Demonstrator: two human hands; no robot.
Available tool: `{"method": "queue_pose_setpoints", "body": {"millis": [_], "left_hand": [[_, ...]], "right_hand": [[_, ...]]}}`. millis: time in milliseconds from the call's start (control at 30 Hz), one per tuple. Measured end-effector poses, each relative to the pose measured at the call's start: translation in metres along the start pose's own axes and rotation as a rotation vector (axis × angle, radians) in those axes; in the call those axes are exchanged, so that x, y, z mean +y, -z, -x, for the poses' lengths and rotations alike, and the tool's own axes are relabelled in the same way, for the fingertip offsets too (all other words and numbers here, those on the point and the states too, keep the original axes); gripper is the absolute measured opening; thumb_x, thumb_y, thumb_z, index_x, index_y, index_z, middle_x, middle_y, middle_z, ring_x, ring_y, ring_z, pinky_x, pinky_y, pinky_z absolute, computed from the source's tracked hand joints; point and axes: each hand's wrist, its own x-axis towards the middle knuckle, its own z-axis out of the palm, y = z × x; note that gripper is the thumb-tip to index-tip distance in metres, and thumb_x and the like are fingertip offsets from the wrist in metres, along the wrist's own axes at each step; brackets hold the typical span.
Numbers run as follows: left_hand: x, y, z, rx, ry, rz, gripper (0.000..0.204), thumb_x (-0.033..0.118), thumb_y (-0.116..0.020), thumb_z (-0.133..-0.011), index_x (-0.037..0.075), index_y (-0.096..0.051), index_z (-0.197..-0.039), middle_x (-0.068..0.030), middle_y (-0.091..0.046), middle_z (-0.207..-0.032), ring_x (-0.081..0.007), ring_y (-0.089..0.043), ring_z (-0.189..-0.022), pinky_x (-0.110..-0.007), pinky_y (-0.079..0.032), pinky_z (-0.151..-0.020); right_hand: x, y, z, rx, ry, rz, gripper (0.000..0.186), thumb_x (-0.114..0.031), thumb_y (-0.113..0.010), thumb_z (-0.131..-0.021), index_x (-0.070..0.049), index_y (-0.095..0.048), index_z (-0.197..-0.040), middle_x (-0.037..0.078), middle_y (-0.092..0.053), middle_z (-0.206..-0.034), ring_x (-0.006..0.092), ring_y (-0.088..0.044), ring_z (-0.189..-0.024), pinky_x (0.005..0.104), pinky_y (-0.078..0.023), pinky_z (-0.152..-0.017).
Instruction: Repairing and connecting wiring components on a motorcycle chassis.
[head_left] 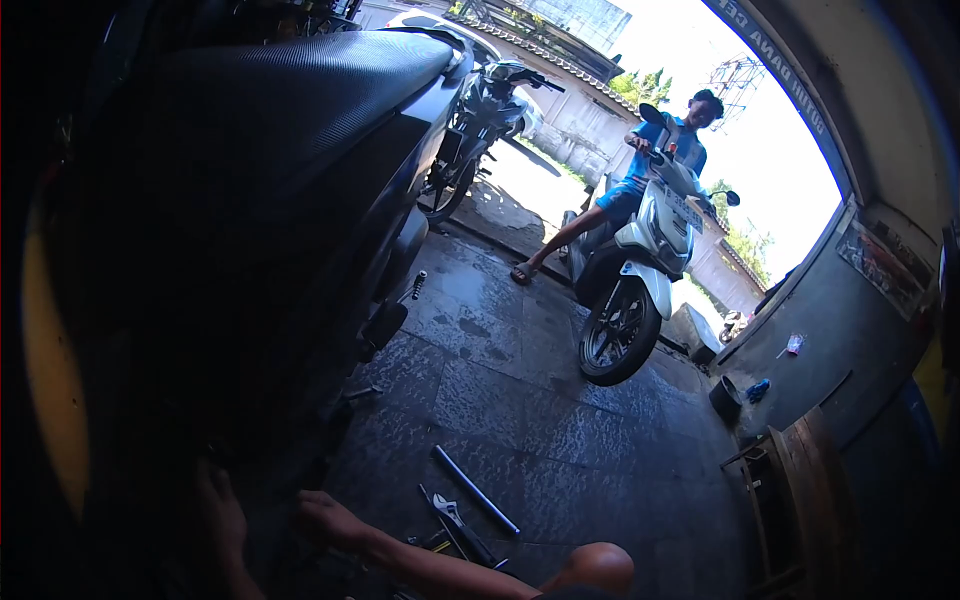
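R hand (pixel 325 515): fingers curled in, fist-like, low beside the dark motorbike (pixel 310 120); can't tell if it's gripping smth, too dark. L hand (pixel 222 510) is just left of it, mostly in shadow; can't tell if it's closed, or touching the bike. Motorbike fills the left of the view, its shadowed lower part near both hands. Main risk imo: poor light there, so a finger could get pinched or knuckles scraped w/o warning.

Next out: bent knee (pixel 600 565) at lower edge, then wrench (pixel 447 507) & metal tube (pixel 477 490) on the tiled floor (pixel 490 400), near the R forearm. Tube's round & loose, could roll if bumped; wrench could get kicked or trodden on. Floor has shiny, poss. wet patches, so a foot could slip. Metal peg (pixel 418 285) sticks out from the bike, could bump an arm.

Farther off: white scooter (pixel 650 225) by the opening w/ person in blue (pixel 622 203) astride. If it rolled fwd, e.g. b/c of a slipped foot, it could hit the tools.
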Motion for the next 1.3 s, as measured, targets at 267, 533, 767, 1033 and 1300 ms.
{"method": "queue_pose_setpoints", "body": {"millis": [267,533,767,1033,1300], "left_hand": [[-0.014,-0.011,-0.005,0.125,-0.052,0.017,0.041,0.024,-0.042,-0.102,0.002,-0.047,-0.136,-0.0218,-0.054,-0.133,-0.0372,-0.050,-0.125,-0.043,-0.040,-0.103],[0.002,-0.001,0.002,0.045,-0.042,0.079,0.037,0.020,-0.044,-0.100,0.000,-0.050,-0.131,-0.0226,-0.057,-0.127,-0.0379,-0.053,-0.122,-0.042,-0.041,-0.100],[-0.011,-0.004,-0.001,0.116,-0.070,0.102,0.034,0.018,-0.045,-0.099,0.001,-0.052,-0.128,-0.0213,-0.060,-0.123,-0.0372,-0.055,-0.119,-0.042,-0.043,-0.098],[-0.004,-0.006,-0.002,0.132,-0.053,0.100,0.030,0.017,-0.046,-0.098,0.002,-0.055,-0.123,-0.0209,-0.062,-0.118,-0.0373,-0.059,-0.113,-0.042,-0.045,-0.093],[-0.004,-0.004,-0.003,0.129,-0.054,0.104,0.028,0.016,-0.048,-0.097,0.003,-0.055,-0.121,-0.0203,-0.062,-0.117,-0.0363,-0.059,-0.113,-0.042,-0.045,-0.092]], "right_hand": [[-0.002,-0.007,-0.001,-0.007,0.058,0.016,0.021,-0.019,-0.043,-0.100,-0.014,-0.045,-0.080,-0.007,-0.040,-0.063,0.0044,-0.038,-0.048,0.0224,-0.030,-0.040],[0.001,0.001,0.002,-0.007,0.044,0.019,0.018,-0.016,-0.046,-0.099,-0.014,-0.046,-0.081,-0.006,-0.041,-0.065,0.0045,-0.039,-0.051,0.0229,-0.032,-0.043],[-0.001,-0.005,0.001,-0.014,0.011,-0.016,0.017,-0.016,-0.048,-0.098,-0.013,-0.044,-0.082,-0.006,-0.041,-0.066,0.0049,-0.041,-0.054,0.0228,-0.034,-0.045],[-0.012,-0.006,0.007,0.026,-0.034,0.111,0.014,-0.016,-0.048,-0.098,-0.012,-0.046,-0.085,-0.006,-0.042,-0.068,0.0047,-0.041,-0.056,0.0227,-0.034,-0.046],[-0.029,-0.027,0.018,0.124,-0.041,0.202,0.012,-0.018,-0.049,-0.098,-0.011,-0.049,-0.089,-0.006,-0.043,-0.069,0.0040,-0.043,-0.056,0.0217,-0.034,-0.046]]}}
